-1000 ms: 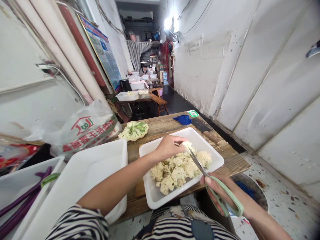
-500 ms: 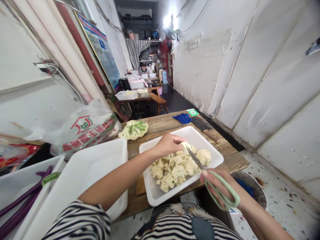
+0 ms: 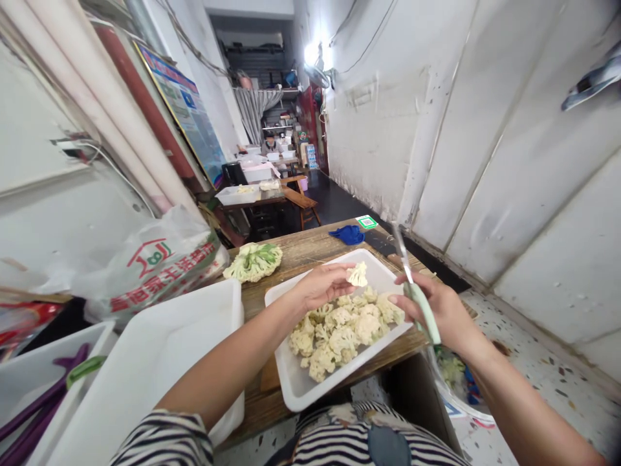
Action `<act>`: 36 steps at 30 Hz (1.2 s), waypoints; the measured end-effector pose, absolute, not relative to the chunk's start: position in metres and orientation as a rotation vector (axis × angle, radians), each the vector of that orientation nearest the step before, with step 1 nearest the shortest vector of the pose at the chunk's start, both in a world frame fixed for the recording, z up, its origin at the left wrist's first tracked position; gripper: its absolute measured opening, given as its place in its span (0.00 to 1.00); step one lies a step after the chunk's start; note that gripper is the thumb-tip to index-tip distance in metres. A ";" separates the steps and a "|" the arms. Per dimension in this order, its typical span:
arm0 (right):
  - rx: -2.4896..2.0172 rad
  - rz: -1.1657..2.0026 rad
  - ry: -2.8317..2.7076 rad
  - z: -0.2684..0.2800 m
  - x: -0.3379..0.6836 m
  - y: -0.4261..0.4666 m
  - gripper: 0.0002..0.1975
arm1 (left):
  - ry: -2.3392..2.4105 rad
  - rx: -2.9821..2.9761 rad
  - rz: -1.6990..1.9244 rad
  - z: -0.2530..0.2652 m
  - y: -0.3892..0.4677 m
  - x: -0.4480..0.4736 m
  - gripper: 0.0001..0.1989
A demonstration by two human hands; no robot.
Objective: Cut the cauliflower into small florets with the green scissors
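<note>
White walls [image 3: 383, 123] flank a narrow room with a wooden counter [image 3: 301, 250]. From left to right, a white bin [image 3: 29, 375] holds purple eggplants [image 3: 39, 404]; a plastic bag [image 3: 160, 259] bears a red house logo and red Chinese characters; another white tub [image 3: 145, 362] sits in front. A large cauliflower piece [image 3: 255, 262] lies behind. The left hand's [image 3: 325, 287] fingers pinch a small floret [image 3: 358, 275] above a white tray [image 3: 291, 388] of cauliflower pieces [image 3: 339, 330]. Beyond lie a blue cloth [image 3: 347, 234] and a green-bordered QR-code label [image 3: 367, 222]. The right hand [image 3: 449, 314] is wrapped around green-handled scissors [image 3: 421, 305], long axis steep, blades pointing up and slightly left.
</note>
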State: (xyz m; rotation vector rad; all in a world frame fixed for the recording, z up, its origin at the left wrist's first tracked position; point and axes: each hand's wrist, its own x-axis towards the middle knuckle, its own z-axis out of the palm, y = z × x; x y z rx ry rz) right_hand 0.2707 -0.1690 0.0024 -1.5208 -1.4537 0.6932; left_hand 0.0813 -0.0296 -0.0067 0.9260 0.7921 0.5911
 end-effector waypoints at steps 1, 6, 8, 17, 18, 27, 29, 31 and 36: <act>-1.517 0.650 -1.491 0.002 0.270 -0.159 0.19 | 0.774 0.929 0.582 -0.005 -0.034 0.083 0.11; -1.418 0.716 -1.601 -0.003 0.263 -0.125 0.14 | 0.694 1.083 0.565 0.004 -0.048 0.083 0.12; -1.392 0.774 -1.600 -0.004 0.260 -0.120 0.16 | 0.708 1.133 0.553 0.004 -0.048 0.081 0.13; -1.332 0.896 -1.605 0.003 0.253 -0.119 0.15 | 0.692 1.118 0.467 -0.004 -0.042 0.080 0.10; -1.342 0.878 -1.597 0.003 0.253 -0.118 0.14 | 0.690 1.121 0.485 -0.005 -0.042 0.081 0.10; -1.439 0.681 -1.576 -0.007 0.254 -0.108 0.13 | 0.645 1.432 0.766 -0.004 -0.044 0.082 0.17; -1.457 0.642 -1.581 -0.010 0.254 -0.106 0.13 | 0.663 1.516 0.768 -0.003 -0.044 0.083 0.15; -1.474 0.617 -1.580 -0.014 0.255 -0.104 0.12 | 0.719 1.564 0.777 -0.003 -0.043 0.086 0.12; -1.478 0.650 -1.592 -0.019 0.259 -0.102 0.12 | 0.813 1.579 0.780 -0.006 -0.041 0.091 0.12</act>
